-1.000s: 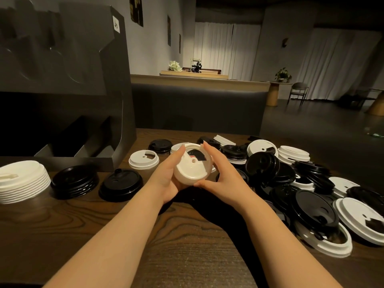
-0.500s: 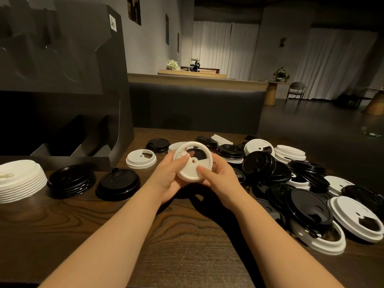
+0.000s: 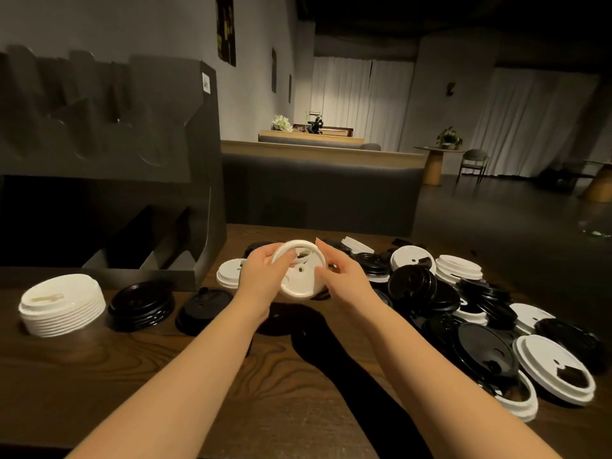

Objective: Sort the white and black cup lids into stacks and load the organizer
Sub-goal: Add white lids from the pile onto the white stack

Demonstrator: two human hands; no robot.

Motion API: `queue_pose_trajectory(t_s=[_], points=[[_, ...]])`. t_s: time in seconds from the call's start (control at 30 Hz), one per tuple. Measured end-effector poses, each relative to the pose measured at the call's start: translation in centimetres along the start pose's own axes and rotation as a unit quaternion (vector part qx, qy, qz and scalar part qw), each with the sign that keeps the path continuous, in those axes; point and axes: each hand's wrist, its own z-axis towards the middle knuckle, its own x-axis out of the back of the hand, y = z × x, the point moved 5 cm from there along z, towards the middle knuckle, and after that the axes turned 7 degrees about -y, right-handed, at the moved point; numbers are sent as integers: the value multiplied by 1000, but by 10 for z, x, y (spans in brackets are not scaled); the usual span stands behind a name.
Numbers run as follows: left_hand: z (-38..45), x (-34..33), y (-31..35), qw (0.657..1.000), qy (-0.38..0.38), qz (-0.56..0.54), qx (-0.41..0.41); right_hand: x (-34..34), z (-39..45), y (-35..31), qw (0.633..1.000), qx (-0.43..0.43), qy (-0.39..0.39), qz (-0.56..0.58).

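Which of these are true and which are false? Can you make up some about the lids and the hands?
1. Both hands hold a white lid. True: left hand, right hand.
2. The held lid is black. False: it is white.
3. A white stack sits at the table's left end. True.
4. The unsorted pile holds only black lids. False: black and white are mixed.
5. The black stack sits inside the organizer. False: it sits on the table in front of it.
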Motion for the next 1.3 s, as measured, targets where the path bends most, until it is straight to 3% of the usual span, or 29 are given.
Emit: queue_pose_trajectory(t_s=[0.3,0.4,0.53,0.67,0.83,0.93,1.0,1.1,1.2,1.3], points=[[-5,81,18,997,64,6,42,-73,22,-37,999,-36,-9,12],[-17,113,20,993,101,40,33,-103,30,-39,996,-83,-29,17],[-26,162,21,990,136,2,32,-151,37,-42,988,-133,-70,41],[-33,199,22,989,106,102,11,-186,46,-53,993,-88,-68,25],[-29,254,20,969,99,218,67,-230,57,-74,991,7,-133,-21],[-29,276,20,976,132,160,72,-250,64,-76,991,10,-135,3],[-28,290,15,978,173,81,88,-267,67,-67,986,-54,-156,28],[-23,304,6,972,199,64,106,-289,70,-53,975,-117,-177,63],[-25,311,10,963,207,153,77,-296,73,-61,976,-86,-169,111],[-20,322,11,971,209,107,43,-303,77,-70,983,-57,-165,62]])
